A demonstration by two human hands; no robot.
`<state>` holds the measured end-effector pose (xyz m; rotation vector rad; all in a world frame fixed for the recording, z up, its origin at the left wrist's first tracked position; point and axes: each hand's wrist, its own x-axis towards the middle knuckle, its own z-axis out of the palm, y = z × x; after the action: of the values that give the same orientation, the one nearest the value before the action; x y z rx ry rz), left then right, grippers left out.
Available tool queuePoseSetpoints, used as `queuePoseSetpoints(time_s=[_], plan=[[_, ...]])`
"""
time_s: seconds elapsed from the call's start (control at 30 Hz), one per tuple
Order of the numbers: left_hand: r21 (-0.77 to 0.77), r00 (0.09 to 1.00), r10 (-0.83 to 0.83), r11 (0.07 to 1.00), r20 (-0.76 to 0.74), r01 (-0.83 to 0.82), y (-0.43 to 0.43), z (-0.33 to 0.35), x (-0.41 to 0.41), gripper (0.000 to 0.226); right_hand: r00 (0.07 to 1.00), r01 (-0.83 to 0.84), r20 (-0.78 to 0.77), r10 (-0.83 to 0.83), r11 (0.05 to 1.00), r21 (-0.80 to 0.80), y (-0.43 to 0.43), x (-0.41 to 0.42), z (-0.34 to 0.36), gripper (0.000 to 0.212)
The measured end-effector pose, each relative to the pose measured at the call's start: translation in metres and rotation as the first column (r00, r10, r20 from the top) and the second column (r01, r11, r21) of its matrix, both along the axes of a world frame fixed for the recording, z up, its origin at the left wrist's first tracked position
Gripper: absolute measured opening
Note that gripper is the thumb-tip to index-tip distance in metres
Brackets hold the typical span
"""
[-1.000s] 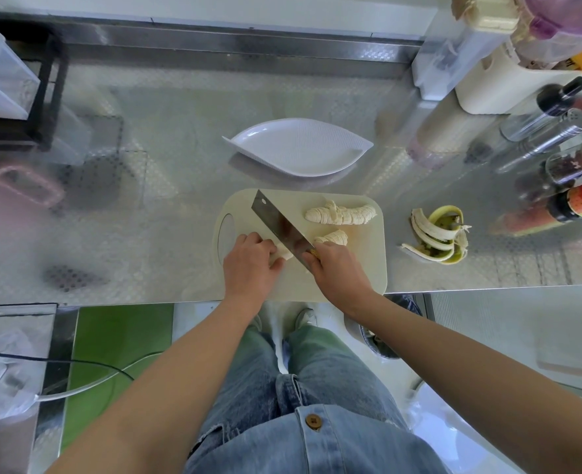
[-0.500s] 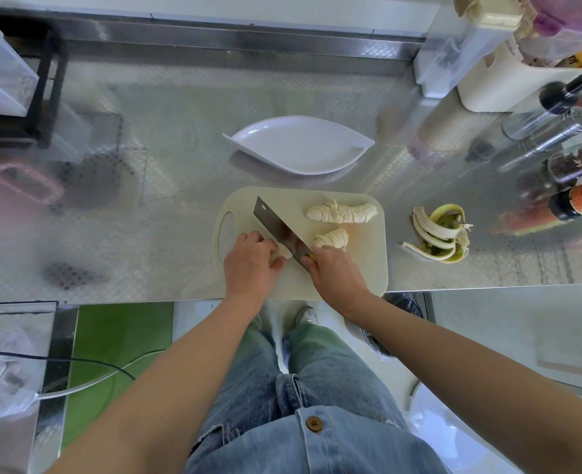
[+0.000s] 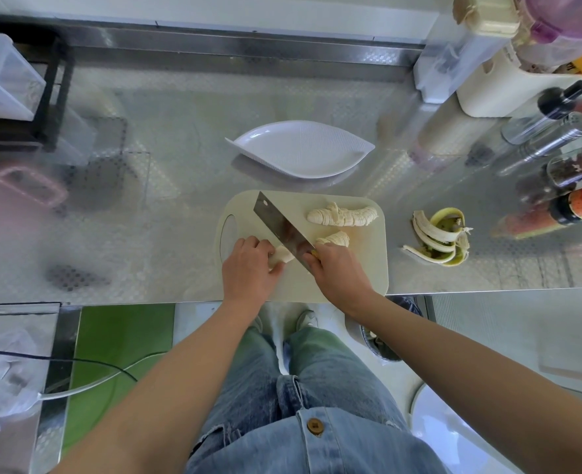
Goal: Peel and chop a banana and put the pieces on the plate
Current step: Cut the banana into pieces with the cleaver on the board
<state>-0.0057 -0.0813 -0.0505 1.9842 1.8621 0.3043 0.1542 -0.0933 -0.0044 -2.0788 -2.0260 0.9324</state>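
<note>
Left hand [image 3: 248,265] is pinching the banana stub [image 3: 282,256] to steady it on the board [image 3: 368,268], right hand [image 3: 337,271] is gripping the knife [image 3: 279,224] slicing beside it, slices [image 3: 340,215] are lying aside, plate [image 3: 299,155] sitting just beyond for loading.

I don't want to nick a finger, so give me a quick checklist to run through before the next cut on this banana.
1. Left hand holds the banana stub on the cutting board: ok.
2. Its fingers clear of the knife blade: cannot tell, they sit very close.
3. Right hand wrapped round the knife handle: ok.
4. Cut slices out of the blade's path: ok.
5. Plate empty, ready behind the board: ok.
6. Peel off the board: ok.
</note>
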Motion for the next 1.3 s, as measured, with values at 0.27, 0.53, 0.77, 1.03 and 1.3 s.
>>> queuePoseSetpoints(time_s=[0.27,0.53,0.77,1.03,1.3], plan=[[0.010,1.000,-0.010,1.000,-0.001,0.010,-0.001,-0.001,0.000,0.020,1.000,0.001,0.003,-0.001,1.000,-0.008,-0.001,-0.001,-0.001,0.032],[-0.007,1.000,-0.001,1.000,0.017,0.001,0.000,-0.003,0.002,0.019,0.998,0.023,0.056,-0.019,0.997,-0.072,-0.003,-0.006,-0.012,0.033],[-0.005,1.000,-0.006,1.000,-0.026,0.006,-0.001,-0.001,0.000,0.022,1.000,0.018,-0.002,-0.018,1.000,0.007,0.000,-0.002,0.003,0.035],[-0.001,1.000,-0.004,1.000,-0.015,0.004,0.000,-0.001,0.001,0.021,1.000,-0.009,0.006,0.009,1.000,-0.018,-0.001,-0.002,0.003,0.035],[0.001,1.000,0.002,1.000,-0.002,-0.002,0.000,-0.003,0.001,0.020,0.998,-0.014,0.055,0.016,0.999,-0.046,-0.002,-0.007,-0.001,0.033]])
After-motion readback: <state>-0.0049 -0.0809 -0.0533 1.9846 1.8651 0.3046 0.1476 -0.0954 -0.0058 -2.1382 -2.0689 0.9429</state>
